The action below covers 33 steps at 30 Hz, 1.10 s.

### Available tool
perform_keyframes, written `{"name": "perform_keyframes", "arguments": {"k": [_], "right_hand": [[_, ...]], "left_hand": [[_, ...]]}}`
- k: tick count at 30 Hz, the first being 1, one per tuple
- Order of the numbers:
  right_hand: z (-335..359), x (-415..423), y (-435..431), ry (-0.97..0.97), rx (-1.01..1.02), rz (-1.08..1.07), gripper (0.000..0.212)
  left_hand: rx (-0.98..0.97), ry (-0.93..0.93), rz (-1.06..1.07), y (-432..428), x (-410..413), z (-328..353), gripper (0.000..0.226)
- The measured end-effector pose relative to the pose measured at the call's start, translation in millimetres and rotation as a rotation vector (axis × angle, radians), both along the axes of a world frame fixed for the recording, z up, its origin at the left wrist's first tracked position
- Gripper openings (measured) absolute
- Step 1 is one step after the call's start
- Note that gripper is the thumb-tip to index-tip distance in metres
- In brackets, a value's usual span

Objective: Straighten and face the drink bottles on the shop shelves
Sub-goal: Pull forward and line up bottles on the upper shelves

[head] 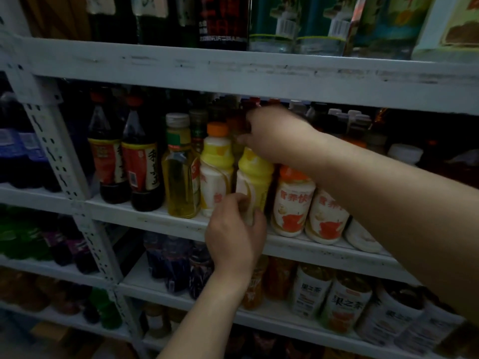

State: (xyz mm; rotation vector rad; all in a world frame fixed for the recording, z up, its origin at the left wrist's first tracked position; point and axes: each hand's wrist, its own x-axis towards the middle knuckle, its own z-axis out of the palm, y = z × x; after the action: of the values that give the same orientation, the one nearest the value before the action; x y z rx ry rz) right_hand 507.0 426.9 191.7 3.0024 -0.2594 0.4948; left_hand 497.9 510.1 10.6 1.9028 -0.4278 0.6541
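Left grip [234, 234] is closed round the base of a yellow bottle [255, 174], thumb and fingers wrapped on its white lower label. The bottle stands upright at the front edge of the middle shelf [155, 216]. Right grip [274, 133] comes in from the right and sits over the top of the same bottle, hiding its cap. Its fingers are curled, but I cannot tell whether they clamp the cap or a dark bottle behind.

Just to the left, nearly touching, stands a twin bottle [216, 164] with an orange cap. Left of that is a clear bottle [181, 177] of pale yellow liquid, then two dark bottles [141, 161] with red labels. To the right, under the right forearm, are white bottles [293, 203] with orange print. More dark bottles fill the row behind, too dim to read. The lower shelf [311, 330] carries white-labelled bottles [347, 301] and, to the left, dark ones [176, 265].
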Motion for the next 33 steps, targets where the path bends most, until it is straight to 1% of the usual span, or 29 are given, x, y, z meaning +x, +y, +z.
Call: {"name": "perform_keyframes", "arguments": {"k": [3,4,7,9,12,17,19,21,23,24,25,26,28,30,33], "right_hand": [[1,-2,-1,0.031,-0.005,0.057,0.024],[2,-3,-2,0.049,-0.005,0.075,0.022],[4,-6,-4,0.104,-0.017,0.115,0.019],[5,-8,-6,0.132,-0.039,0.129,0.021],[8,-11,-9,0.175,-0.062,0.139,0.026],[13,-12,-15,0.202,-0.037,0.171,0.035],[12,-12,-15,0.147,-0.013,0.170,0.035],[10,-12,-12,0.060,-0.050,0.126,0.027],[7,-9,-7,0.030,-0.115,0.009,0.039],[6,-7,-6,0.044,-0.151,-0.044,0.038],[5,-4,-5,0.056,-0.184,-0.072,0.032],[5,-1,-5,0.074,-0.200,-0.081,0.025],[6,1,-5,0.094,-0.197,-0.053,0.017],[7,1,-5,0.088,-0.178,-0.008,0.015],[7,-2,-7,0.069,-0.163,0.036,0.019]], "left_hand": [[-0.030,-0.053,-0.001,4,-1,0,0.024],[-0.041,-0.047,0.012,6,1,-1,0.026],[0.000,0.049,-0.009,12,12,-6,0.051],[0.057,0.095,-0.089,15,17,-11,0.059],[0.131,0.099,-0.121,16,18,-14,0.059],[0.145,0.089,-0.124,11,15,-13,0.053],[0.138,0.093,-0.125,10,15,-13,0.052],[0.125,0.115,-0.118,9,14,-14,0.052],[0.122,0.138,-0.112,8,14,-14,0.053],[0.121,0.139,-0.112,8,14,-15,0.052],[0.118,0.135,-0.110,8,15,-15,0.050],[0.114,0.127,-0.107,8,15,-15,0.049],[0.108,0.108,-0.094,9,16,-15,0.051],[0.109,0.090,-0.098,11,17,-15,0.056],[0.107,0.065,-0.142,13,17,-16,0.053]]}}
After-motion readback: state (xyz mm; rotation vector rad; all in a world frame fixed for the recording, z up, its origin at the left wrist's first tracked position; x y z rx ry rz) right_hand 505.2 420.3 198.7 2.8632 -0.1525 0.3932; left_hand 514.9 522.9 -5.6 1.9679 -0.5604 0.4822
